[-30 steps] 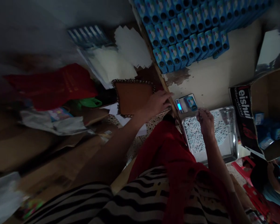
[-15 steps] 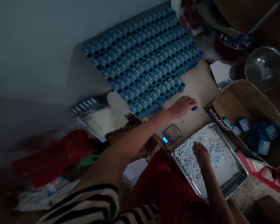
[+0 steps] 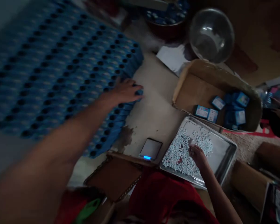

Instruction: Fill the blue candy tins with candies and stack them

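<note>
My left hand reaches far out and is closed on a small blue box, which it holds against the edge of a large block of blue boxes standing in rows on the table. My right hand rests in a metal tray on a heap of small pale blue pellets; its fingers are curled down into them. A small digital scale with a lit blue display sits bare just left of the tray.
An open cardboard carton with several loose blue boxes stands behind the tray. A clear round bowl lies further back beside white paper. A brown studded seat is near me. Another person's hand shows at the right edge.
My left hand lifted the small blue box off the scale and carried it out to the block of boxes. My right hand stayed in the pellet tray. The view swung right.
</note>
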The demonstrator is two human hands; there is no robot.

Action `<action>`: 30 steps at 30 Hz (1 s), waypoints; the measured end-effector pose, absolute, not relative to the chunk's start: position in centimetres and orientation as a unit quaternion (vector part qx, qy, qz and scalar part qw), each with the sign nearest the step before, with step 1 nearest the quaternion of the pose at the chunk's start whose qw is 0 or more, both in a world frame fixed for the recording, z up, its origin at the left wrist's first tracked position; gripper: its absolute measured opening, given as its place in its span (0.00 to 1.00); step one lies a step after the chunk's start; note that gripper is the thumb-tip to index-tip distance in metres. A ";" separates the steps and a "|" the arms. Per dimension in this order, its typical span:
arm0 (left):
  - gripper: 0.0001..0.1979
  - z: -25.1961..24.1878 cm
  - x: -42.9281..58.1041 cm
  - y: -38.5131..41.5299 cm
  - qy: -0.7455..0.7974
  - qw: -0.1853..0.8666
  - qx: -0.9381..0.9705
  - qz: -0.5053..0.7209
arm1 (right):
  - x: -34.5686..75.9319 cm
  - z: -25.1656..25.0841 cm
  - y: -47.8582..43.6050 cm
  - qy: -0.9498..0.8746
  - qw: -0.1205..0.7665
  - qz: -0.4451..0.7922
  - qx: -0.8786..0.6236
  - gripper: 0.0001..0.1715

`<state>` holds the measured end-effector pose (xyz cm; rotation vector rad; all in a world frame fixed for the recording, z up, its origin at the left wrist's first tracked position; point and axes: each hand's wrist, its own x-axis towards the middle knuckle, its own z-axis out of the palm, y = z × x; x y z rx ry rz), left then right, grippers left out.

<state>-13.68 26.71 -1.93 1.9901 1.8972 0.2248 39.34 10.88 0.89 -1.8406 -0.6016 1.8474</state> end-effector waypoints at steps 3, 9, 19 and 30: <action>0.19 -3.2 -13.4 25.1 0.682 0.144 0.702 0.144 | 40.1 1.4 11.8 -0.227 0.257 0.669 -0.660 0.23; 0.29 5.6 -1.1 31.6 0.614 0.178 0.736 0.224 | 41.8 1.0 11.5 -0.323 0.245 0.614 -0.677 0.24; 0.27 -0.3 26.7 41.5 0.462 0.336 0.809 -0.137 | 45.5 -1.2 5.7 -0.500 0.208 0.387 -0.746 0.13; 0.34 6.3 14.7 32.6 0.597 0.177 0.749 0.225 | 51.4 -8.3 11.4 -0.690 0.092 0.252 -0.672 0.38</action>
